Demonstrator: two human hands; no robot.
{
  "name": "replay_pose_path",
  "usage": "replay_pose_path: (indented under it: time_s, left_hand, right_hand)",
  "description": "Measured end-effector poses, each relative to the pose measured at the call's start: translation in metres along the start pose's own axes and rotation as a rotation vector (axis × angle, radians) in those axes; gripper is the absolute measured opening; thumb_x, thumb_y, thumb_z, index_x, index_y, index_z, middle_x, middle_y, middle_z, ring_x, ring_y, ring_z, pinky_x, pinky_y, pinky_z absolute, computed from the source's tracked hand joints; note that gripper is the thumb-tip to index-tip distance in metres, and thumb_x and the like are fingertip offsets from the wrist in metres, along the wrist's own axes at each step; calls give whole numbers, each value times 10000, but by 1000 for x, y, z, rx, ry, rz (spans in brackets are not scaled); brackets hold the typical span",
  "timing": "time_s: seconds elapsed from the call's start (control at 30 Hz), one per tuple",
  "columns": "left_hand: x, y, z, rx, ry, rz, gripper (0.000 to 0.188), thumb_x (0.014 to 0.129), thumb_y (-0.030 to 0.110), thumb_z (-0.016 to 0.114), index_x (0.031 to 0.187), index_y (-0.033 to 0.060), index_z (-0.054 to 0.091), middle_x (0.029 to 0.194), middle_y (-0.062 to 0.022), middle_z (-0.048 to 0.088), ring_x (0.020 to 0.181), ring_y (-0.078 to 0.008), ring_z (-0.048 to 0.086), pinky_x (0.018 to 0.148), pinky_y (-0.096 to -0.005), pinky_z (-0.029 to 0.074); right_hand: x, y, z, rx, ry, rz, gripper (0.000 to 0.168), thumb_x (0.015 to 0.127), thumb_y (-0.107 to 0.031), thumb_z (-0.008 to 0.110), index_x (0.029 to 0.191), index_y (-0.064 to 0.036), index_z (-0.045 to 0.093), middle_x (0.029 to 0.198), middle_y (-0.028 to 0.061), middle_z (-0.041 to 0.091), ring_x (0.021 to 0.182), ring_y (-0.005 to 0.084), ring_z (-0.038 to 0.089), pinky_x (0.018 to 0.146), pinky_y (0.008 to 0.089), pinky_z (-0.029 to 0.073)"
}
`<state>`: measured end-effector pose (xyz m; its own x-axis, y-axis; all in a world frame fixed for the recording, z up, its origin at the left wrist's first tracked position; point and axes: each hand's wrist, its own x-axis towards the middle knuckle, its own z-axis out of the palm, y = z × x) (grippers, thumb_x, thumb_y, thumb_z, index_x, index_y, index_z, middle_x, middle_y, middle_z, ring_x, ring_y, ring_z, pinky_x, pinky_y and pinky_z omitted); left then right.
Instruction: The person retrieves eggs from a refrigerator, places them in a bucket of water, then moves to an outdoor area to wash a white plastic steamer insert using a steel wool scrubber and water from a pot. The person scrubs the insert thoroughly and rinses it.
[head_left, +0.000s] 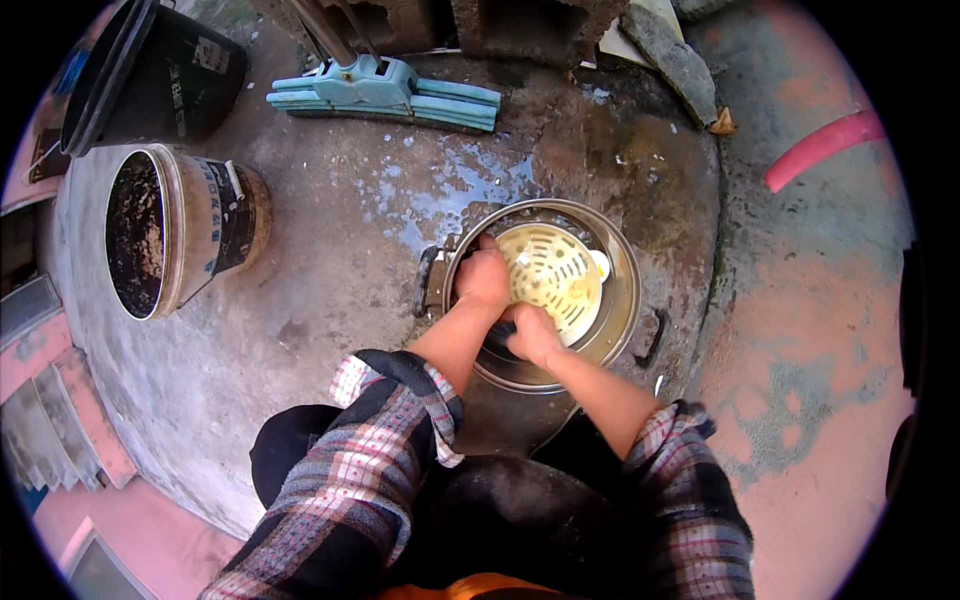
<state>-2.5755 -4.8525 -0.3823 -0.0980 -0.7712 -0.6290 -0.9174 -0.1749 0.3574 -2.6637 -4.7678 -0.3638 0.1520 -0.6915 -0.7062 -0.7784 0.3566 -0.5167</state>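
Observation:
A round metal pot (628, 300) with dark side handles stands on the concrete floor before me. Inside it lies a pale yellow slotted plastic basket or drainer (553, 274), with a small white and yellow piece (600, 265) at its right edge. My left hand (484, 271) reaches inside the pot's left wall, fingers curled at the drainer's left side. Close below it, my right hand (531, 330) is closed near the drainer's lower left edge, beside something dark. What either hand grips is hidden by the fingers and blur.
A blue sponge mop head (382, 94) rests beyond the pot, near concrete blocks (517, 30). To the left stand a dirty white bucket (174, 232) and a black bucket (165, 82). A pink hose (821, 146) lies at the right. Water wets the floor behind the pot.

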Motion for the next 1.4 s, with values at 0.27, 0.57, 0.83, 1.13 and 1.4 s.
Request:
replay_pose_path:
  time_s: [0.27, 0.57, 0.83, 1.13, 1.4]
  left_hand:
    - [5, 0, -2, 107, -10, 12, 276, 819, 65, 464, 1085, -5, 444, 938, -234, 613, 889, -387, 612, 741, -436, 518]
    - [-2, -9, 1, 219, 26, 131, 305, 838, 95, 450, 1124, -8, 423, 894, -205, 635, 807, -328, 644, 683, -392, 533]
    - [-1, -8, 3, 221, 31, 140, 293, 843, 84, 431, 1117, -14, 404, 824, -192, 647, 767, -318, 652, 666, -392, 537]
    - [4, 5, -3, 142, 228, 541, 454, 768, 15, 492, 1213, 71, 429, 1166, -216, 473, 982, -310, 565, 783, -417, 489]
    - [8, 2, 0, 368, 135, 365, 185, 819, 95, 459, 970, 1, 511, 782, -159, 657, 681, -268, 662, 627, -347, 531]
  right_hand:
    - [-26, 17, -18, -447, -116, -189, 200, 613, -44, 598, 799, -41, 672, 906, 154, 626, 907, 319, 590, 801, 388, 472]
    - [-13, 27, -4, -645, -31, -382, 165, 661, -80, 601, 810, -56, 670, 1002, 83, 576, 991, 265, 531, 823, 361, 461]
    - [11, 32, -63, -1053, 419, -545, 114, 658, -130, 573, 690, -90, 675, 936, 78, 540, 973, 250, 487, 817, 328, 412]
    - [-24, 10, -63, -425, 431, -86, 244, 611, -20, 612, 850, -62, 628, 987, 122, 499, 958, 294, 517, 758, 395, 477]
    - [-1, 8, -71, -563, 519, -21, 140, 705, -40, 560, 832, -19, 613, 975, 115, 493, 908, 281, 530, 675, 356, 517]
